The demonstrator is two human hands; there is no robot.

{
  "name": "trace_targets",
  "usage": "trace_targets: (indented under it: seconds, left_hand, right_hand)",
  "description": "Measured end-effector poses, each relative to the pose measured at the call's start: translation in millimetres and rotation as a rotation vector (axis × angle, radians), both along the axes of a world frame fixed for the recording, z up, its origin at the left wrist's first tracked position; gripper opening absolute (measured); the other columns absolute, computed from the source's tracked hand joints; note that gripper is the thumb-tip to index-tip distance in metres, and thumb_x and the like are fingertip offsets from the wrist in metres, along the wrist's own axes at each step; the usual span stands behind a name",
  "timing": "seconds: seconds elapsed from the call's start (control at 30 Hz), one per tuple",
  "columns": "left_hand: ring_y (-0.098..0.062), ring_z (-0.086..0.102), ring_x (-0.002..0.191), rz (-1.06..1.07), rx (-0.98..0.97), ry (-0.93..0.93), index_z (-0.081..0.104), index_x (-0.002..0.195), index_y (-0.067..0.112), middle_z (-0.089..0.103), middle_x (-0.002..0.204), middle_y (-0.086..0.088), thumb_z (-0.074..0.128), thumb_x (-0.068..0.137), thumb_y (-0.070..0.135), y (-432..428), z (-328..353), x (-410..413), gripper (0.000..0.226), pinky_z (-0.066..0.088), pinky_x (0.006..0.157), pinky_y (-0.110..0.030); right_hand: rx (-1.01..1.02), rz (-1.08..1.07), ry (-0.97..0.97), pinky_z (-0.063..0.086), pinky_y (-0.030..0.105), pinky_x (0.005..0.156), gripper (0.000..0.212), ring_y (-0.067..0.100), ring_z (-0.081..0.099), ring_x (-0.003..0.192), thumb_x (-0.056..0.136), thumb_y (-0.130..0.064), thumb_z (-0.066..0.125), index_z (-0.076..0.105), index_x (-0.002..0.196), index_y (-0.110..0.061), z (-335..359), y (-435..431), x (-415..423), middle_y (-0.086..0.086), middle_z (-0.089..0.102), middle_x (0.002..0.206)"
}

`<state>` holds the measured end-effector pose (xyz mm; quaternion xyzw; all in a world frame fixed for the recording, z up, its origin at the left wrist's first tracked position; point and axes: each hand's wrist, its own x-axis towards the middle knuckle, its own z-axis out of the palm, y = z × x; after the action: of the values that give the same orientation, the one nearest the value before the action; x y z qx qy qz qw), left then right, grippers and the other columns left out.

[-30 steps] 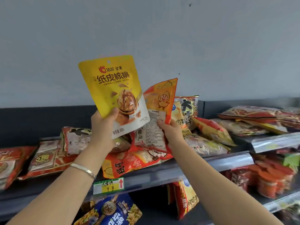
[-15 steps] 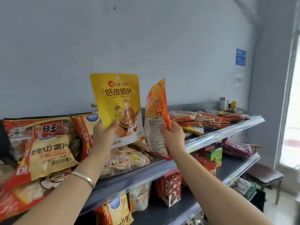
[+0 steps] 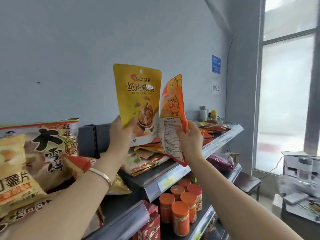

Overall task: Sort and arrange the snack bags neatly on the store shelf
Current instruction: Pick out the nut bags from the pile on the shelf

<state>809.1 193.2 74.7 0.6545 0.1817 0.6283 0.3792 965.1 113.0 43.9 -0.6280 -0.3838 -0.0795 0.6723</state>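
we are in a small shop: tiered metal shelves [image 3: 173, 168] with price-label strips [image 3: 174, 179] hold piled snack bags [image 3: 39, 153] and rows of orange canisters [image 3: 180, 217], and a wall sign [image 3: 216, 88] marks the cashier's spot.

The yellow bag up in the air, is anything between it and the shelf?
Only open air. The left hand holds the yellow bag above the shelf, but flat bags already cover the spot below.

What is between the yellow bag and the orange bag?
Nothing. In the head view, a narrow strip of bare wall separates the yellow bag and orange bag up top; lower down they nearly meet.
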Motion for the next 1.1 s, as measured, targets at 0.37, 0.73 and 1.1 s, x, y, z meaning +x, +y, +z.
trace_targets:
  seconds: [0.37,0.73,1.1]
  left_hand:
    - [-0.009,0.059,0.077,-0.127,-0.086,-0.033,0.062,0.097,0.018,0.064,0.084,0.007,0.057,0.092,0.013,100.7,28.7,104.2,0.009,0.044,0.062,-0.016]
    - [-0.028,0.06,0.088,0.058,-0.058,0.108,0.061,0.088,0.021,0.066,0.093,-0.009,0.056,0.091,0.011,147.1,34.7,181.7,0.011,0.048,0.079,-0.036]
    - [-0.03,0.054,0.085,0.39,0.008,0.345,0.057,0.091,0.012,0.061,0.091,-0.014,0.048,0.093,0.009,176.0,55.4,260.9,0.01,0.039,0.072,-0.033]
  right_hand:
    - [0.145,0.354,0.521,0.06,0.031,0.06,0.008,0.02,0.069,0.068,0.092,-0.009,0.061,0.06,0.085,-0.012,51.2,43.8,112.4,0.007,0.07,0.08]
    - [0.046,-0.074,0.041,0.058,0.046,0.08,0.01,0.021,0.068,0.086,0.095,-0.034,0.056,0.061,0.096,-0.025,38.2,112.9,214.6,-0.005,0.067,0.089]
    - [-0.206,-0.06,-0.484,0.051,0.033,0.07,0.035,0.026,0.065,0.096,0.1,-0.038,0.044,0.052,0.132,-0.028,42.9,185.1,306.0,0.002,0.067,0.114]
